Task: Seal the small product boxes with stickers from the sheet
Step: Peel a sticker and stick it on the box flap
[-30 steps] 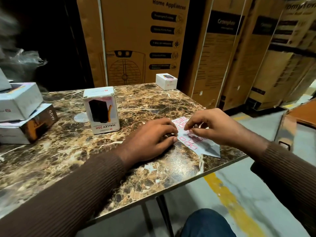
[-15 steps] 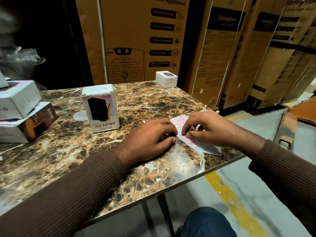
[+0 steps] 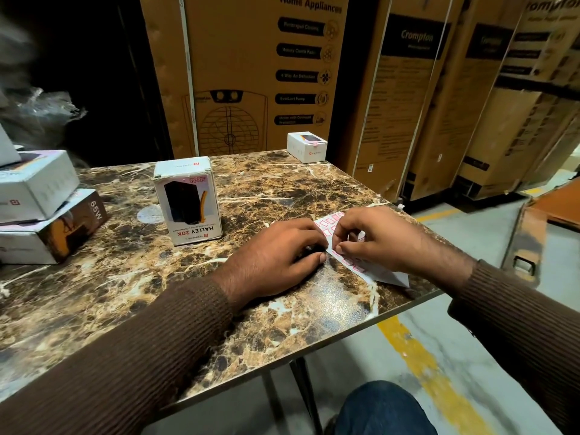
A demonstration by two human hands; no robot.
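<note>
Left hand: my left hand [image 3: 284, 257] lies knuckles-up on the tabletop [image 3: 125, 296], fingers curled, the tips pressing down the near-left edge of the sticker sheet [image 3: 381, 271]; it pins the sheet rather than grips it.
Right hand: my right hand [image 3: 381, 238] sits on top of the sheet, thumb and forefinger drawn together at a sticker just beside my left fingertips; whether a sticker is already lifted between them I cannot tell.
Sheet position: directly under both hands, near the tabletop's right edge, with one white corner poking out past my right wrist.
Sheet axis: its long side runs diagonally, from beyond my fingertips back toward my right wrist; the rows of small red-outlined stickers follow that line.
Handling: I judge it thin, light and floppy, likely to slide on the glossy marble unless held flat. A sticker is best picked up by a corner with a nail, peeled low so it does not curl or tear.
Boxes: the HALLEY 20K box [image 3: 188, 200] stands upright beyond my left hand, print upside down to me; a small white box [image 3: 307, 146] sits well beyond both hands; stacked boxes [image 3: 40, 211] lie far to my left.
</note>
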